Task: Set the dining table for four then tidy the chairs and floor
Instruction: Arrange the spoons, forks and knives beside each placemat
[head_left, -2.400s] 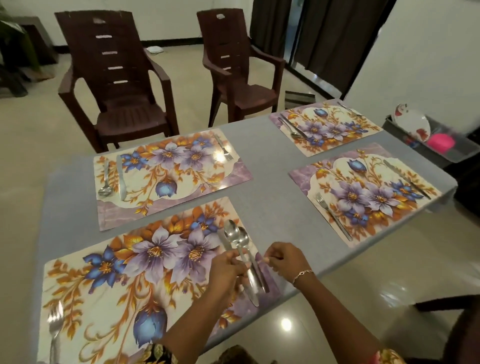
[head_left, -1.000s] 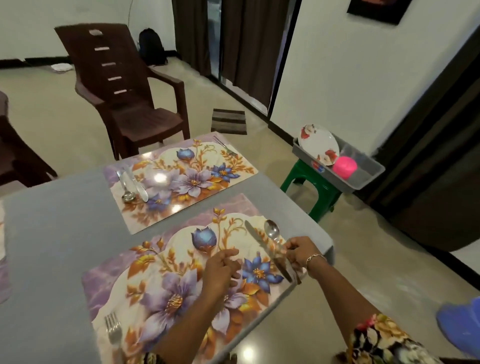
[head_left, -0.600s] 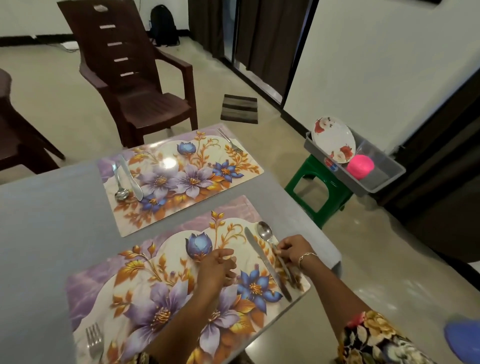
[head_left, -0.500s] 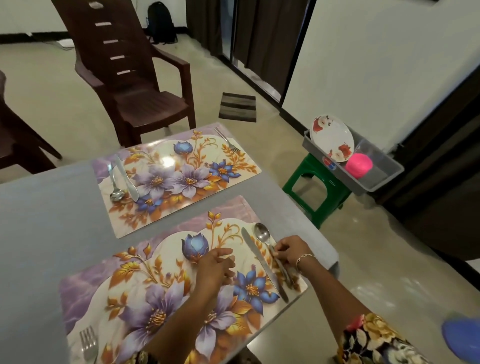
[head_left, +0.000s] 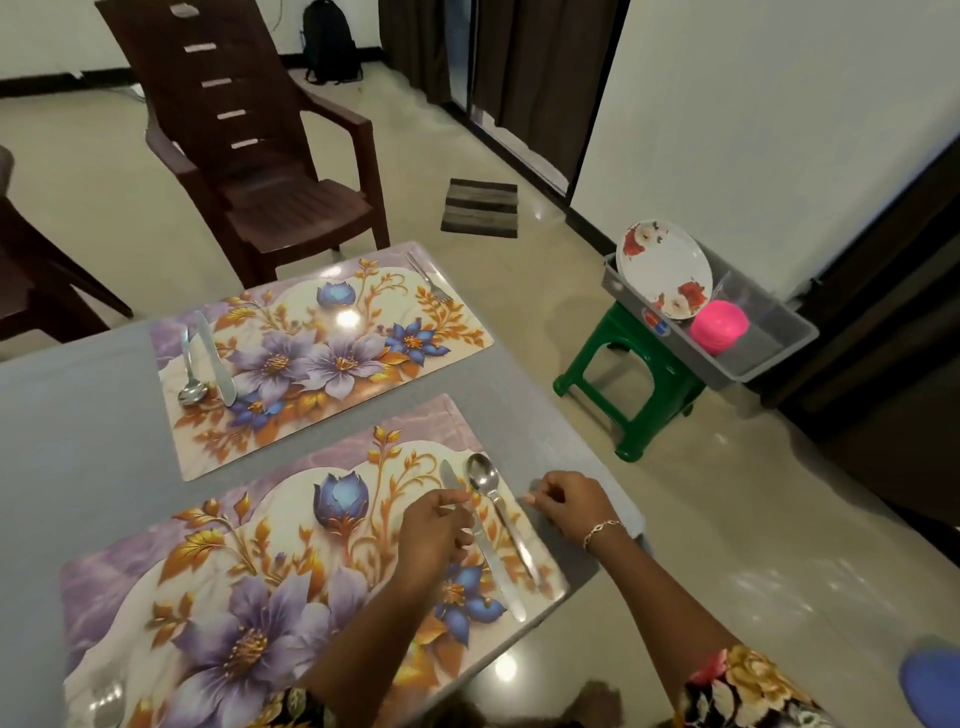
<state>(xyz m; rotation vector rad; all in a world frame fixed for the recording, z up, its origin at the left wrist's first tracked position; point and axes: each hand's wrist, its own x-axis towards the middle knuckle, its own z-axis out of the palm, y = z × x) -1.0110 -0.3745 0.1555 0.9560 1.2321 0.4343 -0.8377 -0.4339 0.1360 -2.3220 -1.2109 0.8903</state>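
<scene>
On the grey table (head_left: 78, 441) lie two floral placemats. The near placemat (head_left: 249, 582) carries a knife (head_left: 506, 587) and a spoon (head_left: 480, 475) side by side at its right end, and a fork (head_left: 106, 701) at its left end. My left hand (head_left: 434, 530) rests on this mat with thumb and forefinger pinched on the knife's blade. My right hand (head_left: 571, 504) hovers just right of the spoon over the bare table corner, fingers loosely curled and holding nothing. The far placemat (head_left: 322, 353) has a spoon (head_left: 191, 389), a knife (head_left: 215, 364) and a fork (head_left: 428, 280).
A brown plastic chair (head_left: 270, 171) stands beyond the far mat, another chair (head_left: 31, 270) at the left edge. To the right, a green stool (head_left: 628, 384) holds a grey tub (head_left: 769, 358) with a floral plate (head_left: 665, 267) and a pink bowl (head_left: 719, 327). A striped doormat (head_left: 480, 208) lies by the doorway.
I moved from the other place setting to this one and laid a spoon beside the knife. My right hand has let go of the spoon; my left hand has reached right onto the knife.
</scene>
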